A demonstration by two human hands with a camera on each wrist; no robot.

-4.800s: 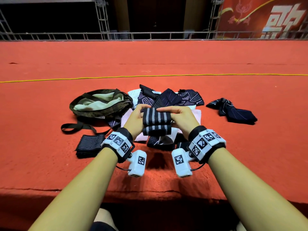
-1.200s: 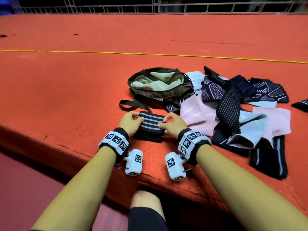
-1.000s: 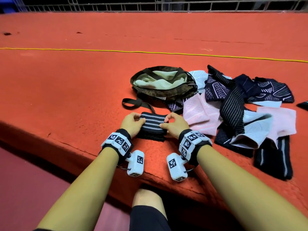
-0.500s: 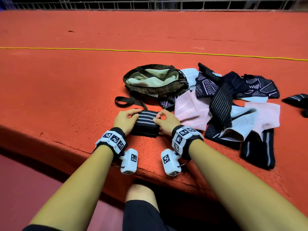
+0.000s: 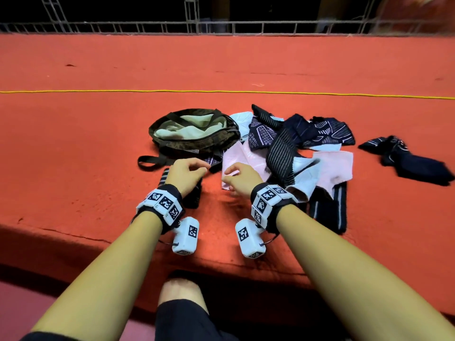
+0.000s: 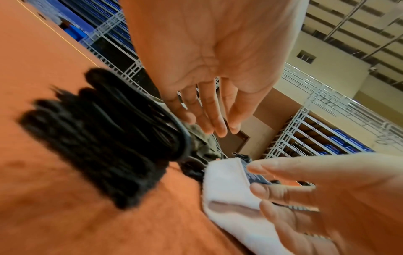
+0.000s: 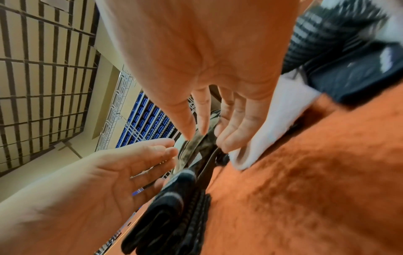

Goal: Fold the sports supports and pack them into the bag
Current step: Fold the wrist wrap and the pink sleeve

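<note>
A folded stack of black grey-striped supports (image 5: 193, 196) lies on the red carpet, mostly hidden under my left wrist; in the left wrist view the stack (image 6: 104, 138) shows as several dark layers. My left hand (image 5: 197, 168) hovers just above it, fingers relaxed and empty. My right hand (image 5: 230, 174) hangs beside it over the edge of a pink support (image 5: 242, 159), also empty. The olive bag (image 5: 194, 141) lies open just beyond both hands, pale lining showing. Unfolded dark, white and pink supports (image 5: 290, 148) are heaped to the right.
The bag's strap (image 5: 150, 161) loops on the carpet left of my hands. A separate dark support (image 5: 413, 163) lies at the far right. The carpeted platform's front edge (image 5: 73, 238) runs under my forearms. A yellow cord (image 5: 147, 91) crosses behind the bag.
Both hands have let go of the folded striped stack and lifted off it. The stack stays on the carpet in front of the bag. The head view has swung to the right.
</note>
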